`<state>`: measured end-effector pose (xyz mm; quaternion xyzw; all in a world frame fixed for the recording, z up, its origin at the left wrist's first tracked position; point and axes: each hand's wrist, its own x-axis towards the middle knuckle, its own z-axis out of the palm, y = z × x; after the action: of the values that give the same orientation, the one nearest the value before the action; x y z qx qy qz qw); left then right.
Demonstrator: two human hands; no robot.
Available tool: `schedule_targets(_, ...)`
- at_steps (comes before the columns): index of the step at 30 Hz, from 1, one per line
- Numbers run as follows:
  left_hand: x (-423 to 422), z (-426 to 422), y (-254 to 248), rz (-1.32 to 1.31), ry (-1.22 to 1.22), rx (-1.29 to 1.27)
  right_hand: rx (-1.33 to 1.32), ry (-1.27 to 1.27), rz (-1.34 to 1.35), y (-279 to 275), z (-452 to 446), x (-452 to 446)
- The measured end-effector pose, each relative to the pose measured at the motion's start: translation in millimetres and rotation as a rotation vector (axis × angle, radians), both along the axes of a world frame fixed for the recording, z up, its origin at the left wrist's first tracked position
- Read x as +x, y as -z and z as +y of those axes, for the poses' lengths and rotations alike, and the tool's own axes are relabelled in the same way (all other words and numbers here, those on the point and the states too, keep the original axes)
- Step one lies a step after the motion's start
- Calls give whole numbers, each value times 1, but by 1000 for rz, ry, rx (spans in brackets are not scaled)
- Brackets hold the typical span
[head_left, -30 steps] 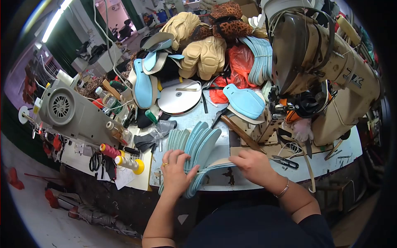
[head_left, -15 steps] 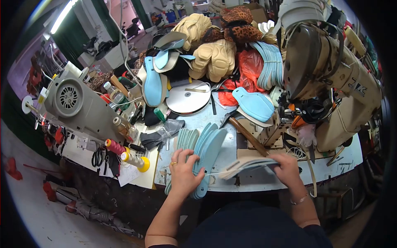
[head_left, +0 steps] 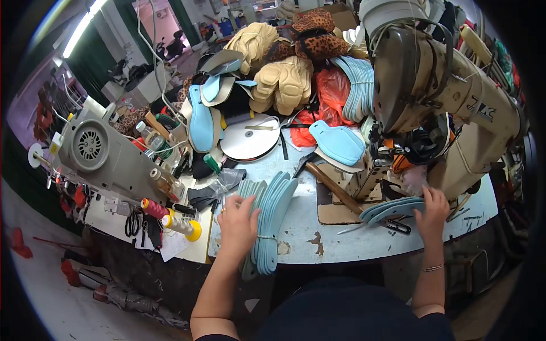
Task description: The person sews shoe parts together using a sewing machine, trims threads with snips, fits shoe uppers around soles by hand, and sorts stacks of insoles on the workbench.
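My right hand (head_left: 433,211) grips one end of a small fanned stack of blue insoles (head_left: 392,210), low over the right part of the table beside the sewing machine. My left hand (head_left: 238,223) is at the left side of a larger bundle of blue insoles (head_left: 274,221), fingers apart and not wrapped round it. A thin tie runs around that bundle, which stands on edge near the table's front. Whether my left fingertips touch the bundle, I cannot tell.
A large sewing machine (head_left: 455,96) stands at the right, a grey machine (head_left: 94,150) at the left. Behind are a white reel (head_left: 250,146), loose blue insoles (head_left: 339,142) and beige padded pieces (head_left: 282,85). Thread cones (head_left: 177,223) and a wooden handle (head_left: 333,184) lie nearer.
My right hand has carried the small stack rightward and turned it so blue faces show. My left hand has loosened from the tied bundle and shifted slightly left.
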<state>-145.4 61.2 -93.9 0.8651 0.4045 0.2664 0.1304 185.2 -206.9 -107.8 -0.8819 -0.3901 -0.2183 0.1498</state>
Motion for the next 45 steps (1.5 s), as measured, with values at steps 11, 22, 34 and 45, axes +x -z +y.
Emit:
schedule_targets(11,12,32,-1,105,195,12,144,-1138,158,10,151,-131)
schedule_targets(22,5,47,4,93,178,-137,61,-1073,246,38,189,-150)
schedule_targets(34,19,34,18,174,159,68,170,-1037,182,47,191,-158)
schedule_targets(45,19,28,14,160,176,4,347,-1075,248,59,186,-154)
